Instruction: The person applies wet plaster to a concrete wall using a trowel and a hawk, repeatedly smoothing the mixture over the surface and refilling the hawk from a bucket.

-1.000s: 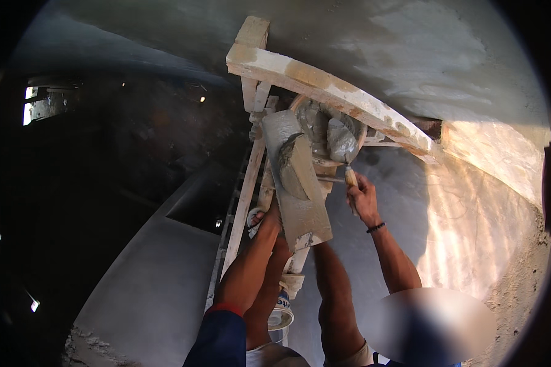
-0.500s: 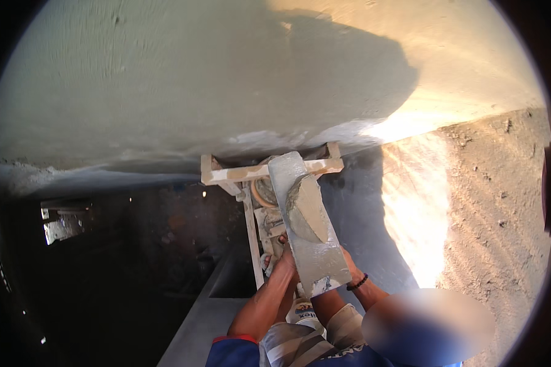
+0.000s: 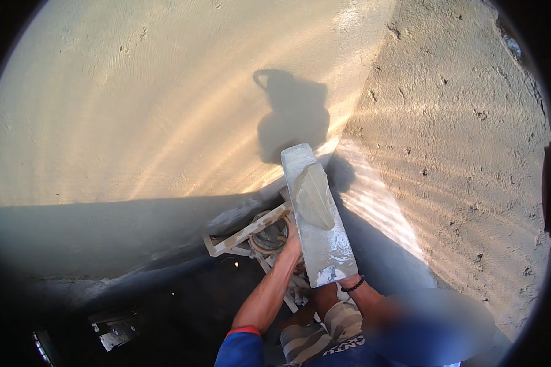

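Note:
A long, rectangular grey plastering float [image 3: 335, 254] is held face up, tilted away from me, with a smooth mound of wet plaster [image 3: 313, 199] on its upper half. My left hand [image 3: 294, 237] reaches under its left edge and holds it from below, with the fingers mostly hidden behind the board. Near the float's lower end, my right hand [image 3: 351, 281] also goes beneath it. Its fingers are covered too, and a dark beaded bracelet [image 3: 354, 286] shows at the wrist.
A smooth plastered wall [image 3: 134, 110] meets a rougher side wall [image 3: 447, 140] in a corner ahead. Below the float stands a wooden frame [image 3: 251, 230], with a round bucket [image 3: 269, 235] of grey mix by it. Dark floor [image 3: 196, 312] lies lower left.
My view has swung right and upward toward the corner, so the wooden frame now appears tilted. The float, still loaded, stays before me. My left hand sits farther up along it.

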Demonstrator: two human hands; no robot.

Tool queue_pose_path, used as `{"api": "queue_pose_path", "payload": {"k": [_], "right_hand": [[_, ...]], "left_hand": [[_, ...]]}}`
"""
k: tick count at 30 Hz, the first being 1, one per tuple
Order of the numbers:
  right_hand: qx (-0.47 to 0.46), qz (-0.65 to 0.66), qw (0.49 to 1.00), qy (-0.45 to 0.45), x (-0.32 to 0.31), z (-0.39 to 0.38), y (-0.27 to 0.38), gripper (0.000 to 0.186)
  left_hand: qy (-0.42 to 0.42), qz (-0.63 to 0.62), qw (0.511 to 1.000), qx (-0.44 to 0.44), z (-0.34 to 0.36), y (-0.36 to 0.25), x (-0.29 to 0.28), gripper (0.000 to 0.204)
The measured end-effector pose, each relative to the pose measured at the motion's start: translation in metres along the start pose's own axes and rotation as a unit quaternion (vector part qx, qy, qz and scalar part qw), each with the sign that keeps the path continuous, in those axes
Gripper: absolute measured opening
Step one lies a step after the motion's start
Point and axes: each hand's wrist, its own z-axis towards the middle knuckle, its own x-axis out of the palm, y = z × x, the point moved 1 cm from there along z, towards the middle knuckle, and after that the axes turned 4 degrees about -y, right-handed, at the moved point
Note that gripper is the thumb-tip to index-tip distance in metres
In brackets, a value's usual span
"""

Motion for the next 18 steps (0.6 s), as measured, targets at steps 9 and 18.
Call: {"api": "queue_pose_path", "payload": {"k": [9,18], "right_hand": [[-0.003,0.217,0.972,-0.086,-0.014,0.022,0.013,0.039],[0.013,0.321,0.947,-0.015,-0.008,0.067,0.007,0.044]], "left_hand": [[0.073,-0.031,0.994,-0.075,0.047,0.024,0.027,0.036],[0.137,0.141,0.977,-0.081,0.094,0.023,0.006,0.033]]}}
